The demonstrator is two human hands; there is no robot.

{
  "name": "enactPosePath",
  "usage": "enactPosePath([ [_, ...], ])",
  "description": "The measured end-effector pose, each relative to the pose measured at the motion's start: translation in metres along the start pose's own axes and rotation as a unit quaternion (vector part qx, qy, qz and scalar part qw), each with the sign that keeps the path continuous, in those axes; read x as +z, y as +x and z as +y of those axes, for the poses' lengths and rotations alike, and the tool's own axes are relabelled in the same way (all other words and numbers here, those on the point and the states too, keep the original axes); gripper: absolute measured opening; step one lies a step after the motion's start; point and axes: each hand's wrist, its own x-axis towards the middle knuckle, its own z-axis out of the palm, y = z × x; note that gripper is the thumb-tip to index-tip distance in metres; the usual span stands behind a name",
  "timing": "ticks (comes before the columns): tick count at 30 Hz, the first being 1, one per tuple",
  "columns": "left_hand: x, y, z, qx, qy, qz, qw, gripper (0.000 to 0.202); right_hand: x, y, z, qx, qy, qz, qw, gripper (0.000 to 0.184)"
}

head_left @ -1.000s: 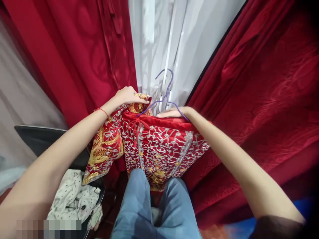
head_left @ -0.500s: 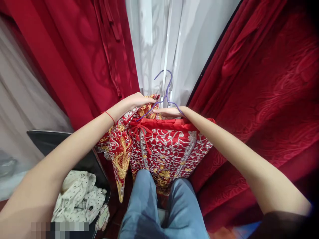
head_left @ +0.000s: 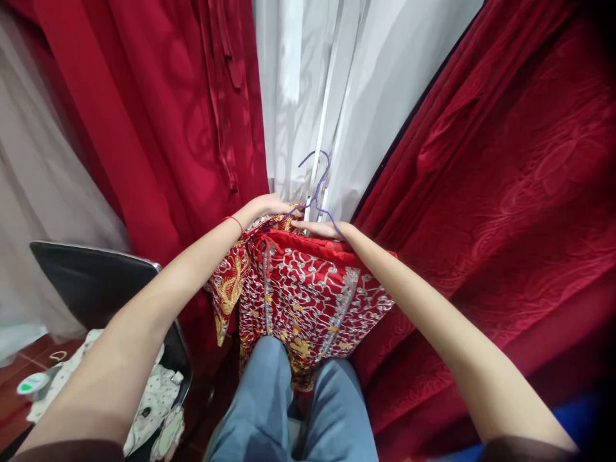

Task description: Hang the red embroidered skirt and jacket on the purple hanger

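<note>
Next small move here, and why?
Probably smooth the gold-embroidered cloth with the left hand: it looks bunched there near the neck of the purple hanger, one end dangling, while the red waistband lies straighter, the right hand stretched out just behind it.

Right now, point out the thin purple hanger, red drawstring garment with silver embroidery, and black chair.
Thin purple hanger (head_left: 318, 190), head view: neck below hook.
Red drawstring garment with silver embroidery (head_left: 308, 292), head view: front panel.
Black chair (head_left: 94, 282), head view: backrest.
</note>
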Motion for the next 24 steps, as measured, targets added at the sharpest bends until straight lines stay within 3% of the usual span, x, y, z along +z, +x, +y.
enactPosePath([
  [3,0.004,0.001,-0.002,-0.006,-0.054,-0.015,0.998,0.057,-0.003,0.004,0.001,0.05,0.001,-0.002,0.999,0.061],
  [7,0.01,-0.019,-0.006,-0.026,-0.155,-0.05,0.986,0.047,-0.012,0.012,0.006,0.073,-0.054,0.021,0.996,0.046],
  [11,0.014,-0.04,-0.008,-0.001,-0.22,-0.052,0.974,0.041,-0.018,0.014,0.019,0.031,-0.032,-0.017,0.999,0.033],
  [14,0.01,-0.044,-0.009,0.007,-0.128,-0.001,0.992,0.042,-0.02,0.01,0.024,-0.042,-0.012,-0.035,0.998,0.021],
  [17,0.003,-0.043,-0.016,0.0,0.069,0.087,0.994,0.049,-0.021,0.0,0.026,-0.042,0.014,-0.031,0.999,0.018],
  [21,0.003,-0.042,-0.038,0.029,0.238,0.203,0.949,0.056,-0.018,-0.014,0.023,-0.072,0.067,-0.009,0.995,0.021],
  [24,0.005,-0.04,-0.061,0.13,0.289,0.267,0.91,0.06,-0.011,-0.019,0.015,-0.067,0.062,0.029,0.995,0.015],
])
